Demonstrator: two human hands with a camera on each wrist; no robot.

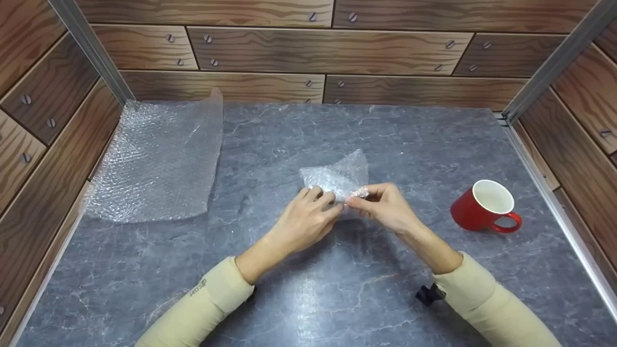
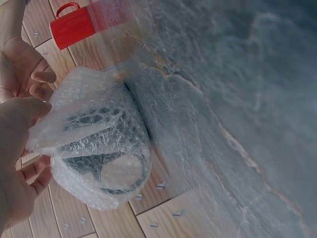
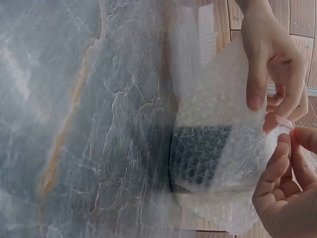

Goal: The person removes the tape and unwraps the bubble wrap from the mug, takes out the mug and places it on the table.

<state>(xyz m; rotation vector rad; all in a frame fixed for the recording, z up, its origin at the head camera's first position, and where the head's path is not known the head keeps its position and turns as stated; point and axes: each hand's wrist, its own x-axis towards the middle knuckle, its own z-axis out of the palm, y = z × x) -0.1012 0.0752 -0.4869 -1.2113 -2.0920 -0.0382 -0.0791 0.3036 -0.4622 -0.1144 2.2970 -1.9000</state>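
A bubble-wrap bundle (image 1: 332, 180) lies mid-table, with something dark showing through its layers in the right wrist view. My left hand (image 1: 306, 219) grips the near edge of the wrap, thumb on one side and fingers on the other in the left wrist view. Close beside it, my right hand (image 1: 390, 209) pinches a small pale pinkish strip (image 3: 284, 122) between thumb and finger, right by the left fingertips. What the strip is made of is too small to tell. The object inside the wrap is mostly hidden.
A red mug (image 1: 470, 212) with a white inside stands at the right, handle toward the near right. A flat sheet of bubble wrap (image 1: 159, 164) covers the table's left side. Wood-patterned walls (image 1: 260, 50) enclose the back and sides.
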